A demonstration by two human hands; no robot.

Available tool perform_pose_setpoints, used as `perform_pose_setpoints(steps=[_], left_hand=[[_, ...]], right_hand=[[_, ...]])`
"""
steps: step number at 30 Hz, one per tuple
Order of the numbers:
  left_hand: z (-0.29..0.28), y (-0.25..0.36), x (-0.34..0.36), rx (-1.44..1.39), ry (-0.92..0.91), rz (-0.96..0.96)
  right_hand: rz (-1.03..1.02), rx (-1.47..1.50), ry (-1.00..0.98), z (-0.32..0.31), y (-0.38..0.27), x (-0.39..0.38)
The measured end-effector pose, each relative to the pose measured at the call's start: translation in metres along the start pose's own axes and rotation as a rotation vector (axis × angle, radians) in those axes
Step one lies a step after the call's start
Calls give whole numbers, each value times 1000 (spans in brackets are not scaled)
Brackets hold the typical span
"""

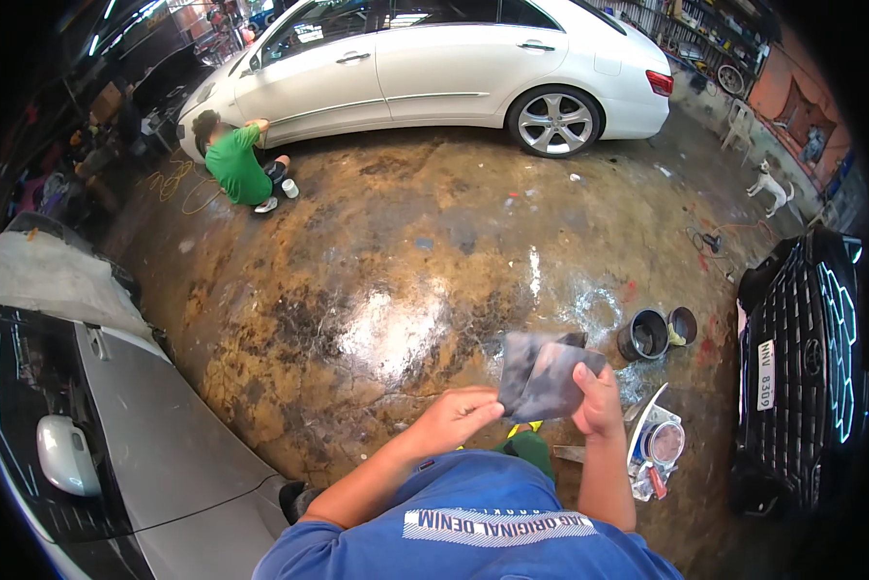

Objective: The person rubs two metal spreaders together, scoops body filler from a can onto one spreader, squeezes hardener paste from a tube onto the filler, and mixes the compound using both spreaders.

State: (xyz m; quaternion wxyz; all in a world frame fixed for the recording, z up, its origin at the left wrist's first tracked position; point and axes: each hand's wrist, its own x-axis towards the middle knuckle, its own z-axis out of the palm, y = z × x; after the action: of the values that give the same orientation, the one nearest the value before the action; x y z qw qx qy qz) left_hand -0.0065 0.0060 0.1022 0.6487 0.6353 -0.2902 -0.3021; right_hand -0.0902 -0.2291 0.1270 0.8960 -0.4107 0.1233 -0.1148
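A dark grey sheet of sandpaper, creased and partly folded over, is held up in front of my blue shirt. Its left edge sits pinched between the thumb and fingers of my left hand. My right hand grips the opposite side, with the thumb lying on the face of the sheet. Some of the upper left part of the sheet is smeared by motion. Below my right hand, on the floor, stands a clear-sided round tub on a white piece, with a red-handled tool beside it.
Two dark buckets stand at the right. A white car spans the far side, where a person in green crouches. A grey car is at the left, a black grille at the right. A dog stands far right.
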Motion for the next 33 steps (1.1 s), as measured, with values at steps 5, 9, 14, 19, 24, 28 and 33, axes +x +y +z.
perform_pose_setpoints(steps=[5, 9, 14, 19, 24, 28, 33], left_hand=[[1, 20, 0, 307, -157, 105], [-3, 22, -2, 206, -67, -91], [-18, 16, -1, 87, 64, -87], [-36, 25, 2, 3, 248, 37], [-37, 22, 3, 136, 323, 203], [-41, 21, -2, 486, 285, 258], [-28, 19, -1, 140, 356, 72]], right_hand=[[58, -538, -162, 6, -31, -14], [156, -631, -121, 20, -38, -22], [224, -684, -144, 9, -35, -24], [180, -653, -80, -9, -26, -26], [-12, -475, 103, -9, -24, -24], [-108, -455, 134, -7, -24, -21], [-130, -429, 157, -6, -22, -20]])
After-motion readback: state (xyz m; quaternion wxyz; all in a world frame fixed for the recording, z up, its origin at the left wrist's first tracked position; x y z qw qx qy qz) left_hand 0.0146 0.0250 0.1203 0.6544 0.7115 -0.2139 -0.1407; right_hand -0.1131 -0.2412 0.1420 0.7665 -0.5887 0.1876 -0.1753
